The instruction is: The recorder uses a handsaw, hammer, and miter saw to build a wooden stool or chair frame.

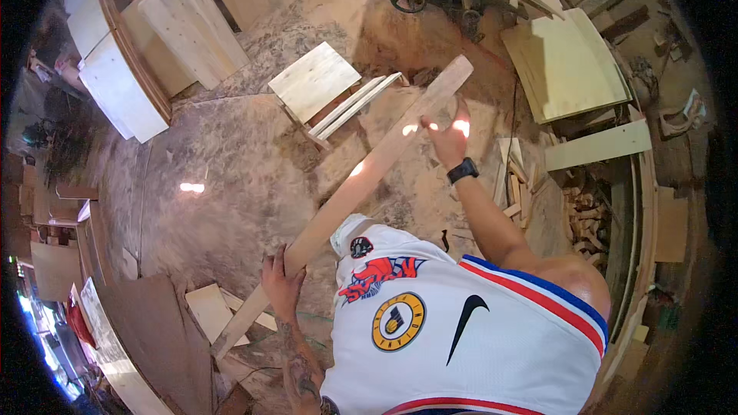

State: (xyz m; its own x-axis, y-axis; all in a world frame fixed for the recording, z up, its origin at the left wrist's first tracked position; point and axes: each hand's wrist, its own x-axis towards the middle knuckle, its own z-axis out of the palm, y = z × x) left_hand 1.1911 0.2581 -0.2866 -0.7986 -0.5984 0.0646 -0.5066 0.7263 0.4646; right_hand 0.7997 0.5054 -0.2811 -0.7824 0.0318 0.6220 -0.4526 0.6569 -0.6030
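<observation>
Plank (361, 177), long and narrow, pale wood, runs on a diagonal from low left near the person's hip up to the right, held off the dusty floor (231, 177) by both hands. Progress, as a judgement: the board is already lifted and carried in a two-handed hold, not yet set down on anything or against any other piece; where it belongs cannot be told. Left to right: stacked white panels (123, 92) stand at the far left, well apart from the plank. Left hand (280, 280) is closed around the plank near its lower end, fingers wrapped over the edge, with a short length of board sticking out below the grip. Near that end, small offcuts (211, 311) lie on the floor. Further along, a square board (314, 81) with thin strips (357, 105) beside it rests on the floor just beyond the plank's middle. Right hand (447, 134), arm stretched out and a dark watch (463, 170) on the wrist, lies against the plank near its upper end; how far its fingers close around it cannot be told. At the right, large plywood sheets (565, 65) and a heap of scrap wood (588, 215).
</observation>
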